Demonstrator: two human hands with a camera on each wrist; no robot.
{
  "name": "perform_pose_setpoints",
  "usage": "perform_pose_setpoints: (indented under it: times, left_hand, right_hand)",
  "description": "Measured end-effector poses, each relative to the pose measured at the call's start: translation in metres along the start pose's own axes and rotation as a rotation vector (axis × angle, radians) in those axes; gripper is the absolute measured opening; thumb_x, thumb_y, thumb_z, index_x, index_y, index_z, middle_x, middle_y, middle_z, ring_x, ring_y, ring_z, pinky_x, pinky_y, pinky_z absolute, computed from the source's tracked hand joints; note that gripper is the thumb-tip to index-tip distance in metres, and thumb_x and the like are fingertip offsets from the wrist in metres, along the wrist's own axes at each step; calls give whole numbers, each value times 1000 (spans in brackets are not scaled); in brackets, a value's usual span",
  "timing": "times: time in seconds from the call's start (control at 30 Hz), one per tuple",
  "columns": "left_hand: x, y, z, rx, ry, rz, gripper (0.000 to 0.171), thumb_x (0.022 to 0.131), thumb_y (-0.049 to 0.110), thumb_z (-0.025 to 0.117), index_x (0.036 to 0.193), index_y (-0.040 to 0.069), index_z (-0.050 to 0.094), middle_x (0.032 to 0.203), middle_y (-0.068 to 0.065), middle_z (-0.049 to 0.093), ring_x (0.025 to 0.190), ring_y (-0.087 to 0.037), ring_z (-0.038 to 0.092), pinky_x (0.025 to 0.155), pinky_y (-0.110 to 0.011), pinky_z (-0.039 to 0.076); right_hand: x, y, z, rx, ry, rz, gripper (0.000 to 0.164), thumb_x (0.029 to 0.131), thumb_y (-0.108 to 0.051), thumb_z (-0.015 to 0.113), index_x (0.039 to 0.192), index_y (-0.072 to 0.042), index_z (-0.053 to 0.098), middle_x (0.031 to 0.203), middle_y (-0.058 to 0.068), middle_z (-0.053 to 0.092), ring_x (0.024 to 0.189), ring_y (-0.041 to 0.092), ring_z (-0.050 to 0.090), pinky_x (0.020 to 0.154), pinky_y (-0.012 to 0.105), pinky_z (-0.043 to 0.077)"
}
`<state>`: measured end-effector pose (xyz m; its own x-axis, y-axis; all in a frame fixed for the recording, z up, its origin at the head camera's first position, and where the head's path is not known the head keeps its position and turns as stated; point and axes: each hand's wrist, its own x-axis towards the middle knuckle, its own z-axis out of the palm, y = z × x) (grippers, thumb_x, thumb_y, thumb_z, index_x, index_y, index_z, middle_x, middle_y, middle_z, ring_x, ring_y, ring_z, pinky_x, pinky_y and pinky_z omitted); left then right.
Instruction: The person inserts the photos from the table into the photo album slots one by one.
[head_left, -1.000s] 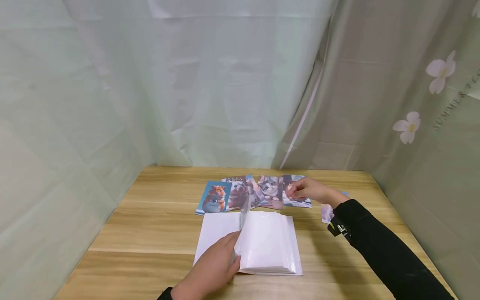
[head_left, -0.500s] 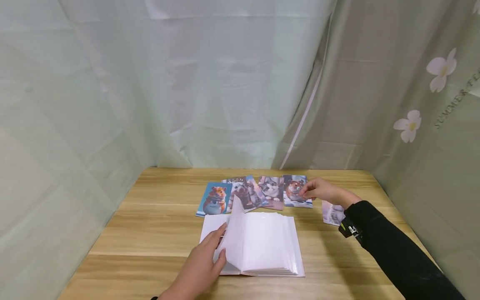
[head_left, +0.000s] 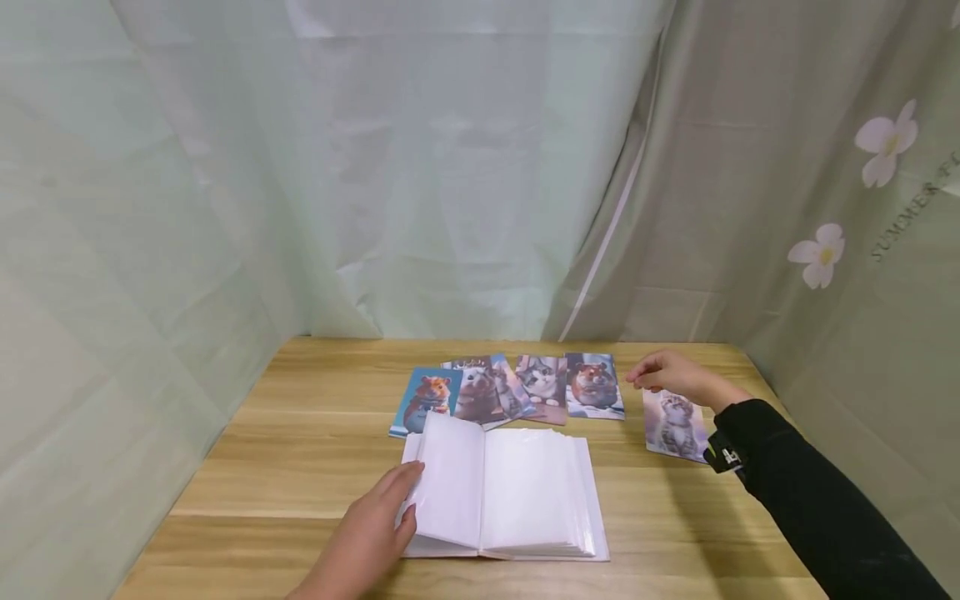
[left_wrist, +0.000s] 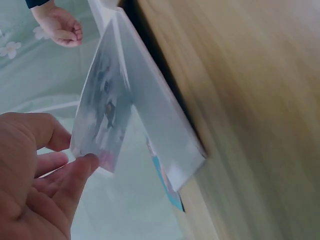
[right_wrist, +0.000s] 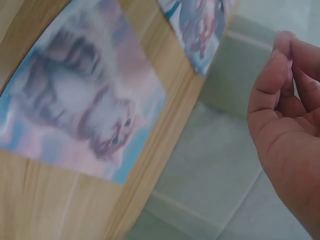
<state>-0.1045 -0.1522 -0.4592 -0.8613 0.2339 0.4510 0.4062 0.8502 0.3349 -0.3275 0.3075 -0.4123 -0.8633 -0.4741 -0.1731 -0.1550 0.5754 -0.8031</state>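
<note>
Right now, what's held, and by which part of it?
Left hand pinches the album page by its outer edge; right hand holds nothing visible.

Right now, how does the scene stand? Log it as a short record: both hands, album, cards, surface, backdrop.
left hand: pinches the edge of a raised album page
right hand: fingers curled, over the far end of the lone kitten card; nothing visible in its grip
album: white, open; a picture shows on the raised page's underside
cards: row of five animal cards beyond the album, some overlapping; kitten card apart at right
surface: wood-grain table
backdrop: pale curtain
</note>
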Motion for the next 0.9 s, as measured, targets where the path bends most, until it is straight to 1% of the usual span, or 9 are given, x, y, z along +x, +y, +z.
perform_pose_setpoints:
  times: [0.1, 0.17, 0.33, 0.43, 0.6, 0.67, 0.8, 0.9]
  left_hand:
    - [-1, -4, 0, 9, -56, -2, 47, 77, -3, 77, 123, -1, 66, 127, -10, 65, 110, -25, 67, 90, -39, 57]
    - [-1, -6, 0, 8, -112, -20, 43, 78, -2, 77, 120, -1, 67, 128, -12, 64, 110, -27, 66, 90, -40, 57]
    - [-2, -11, 1, 7, -246, -47, 31, 81, 1, 77, 112, 0, 71, 130, -18, 62, 111, -32, 66, 89, -42, 57]
    - [-2, -14, 1, 0, -304, -42, 30, 82, 2, 76, 111, -1, 71, 129, -21, 63, 112, -35, 65, 90, -44, 56]
    - [-4, -19, 3, -27, -416, -67, 34, 81, 4, 78, 113, -5, 70, 128, -26, 62, 114, -40, 63, 94, -51, 52]
    - [-5, -20, 4, -41, -439, -75, 36, 80, 4, 79, 114, -6, 69, 129, -28, 61, 114, -41, 63, 95, -53, 52]
    - [-3, -20, 6, -46, -452, -67, 38, 81, 6, 79, 115, -6, 68, 130, -29, 59, 115, -43, 62, 96, -54, 51]
    - [-2, -18, 7, -35, -484, -63, 38, 83, 7, 78, 117, -7, 68, 131, -31, 58, 115, -45, 61, 96, -56, 50]
  right_hand:
    - [-3, 5, -9, -9, 24, 25, 22, 98, -5, 59, 113, 10, 66, 110, 15, 70, 102, 33, 62, 87, 43, 54]
    - [-4, 8, -14, -20, 41, 42, 24, 99, -6, 58, 115, 11, 65, 112, 17, 69, 105, 36, 62, 90, 47, 53]
    - [-8, 13, -23, -48, 91, 83, 26, 100, -7, 57, 118, 11, 64, 115, 24, 66, 107, 40, 60, 93, 49, 52]
    - [-9, 17, -25, -50, 108, 103, 27, 101, -6, 56, 119, 13, 62, 119, 29, 64, 108, 41, 60, 94, 50, 52]
    - [-9, 29, -25, -58, 130, 127, 26, 100, -4, 56, 118, 15, 62, 119, 31, 63, 105, 38, 61, 93, 50, 53]
    - [-9, 35, -25, -66, 143, 130, 26, 99, -3, 57, 116, 15, 62, 118, 31, 64, 103, 37, 62, 91, 50, 53]
    - [-11, 44, -27, -95, 173, 129, 26, 98, -1, 56, 115, 17, 62, 114, 32, 65, 102, 40, 62, 90, 51, 54]
    - [-11, 48, -28, -111, 190, 143, 26, 99, -2, 55, 116, 17, 62, 115, 32, 65, 104, 42, 61, 91, 52, 53]
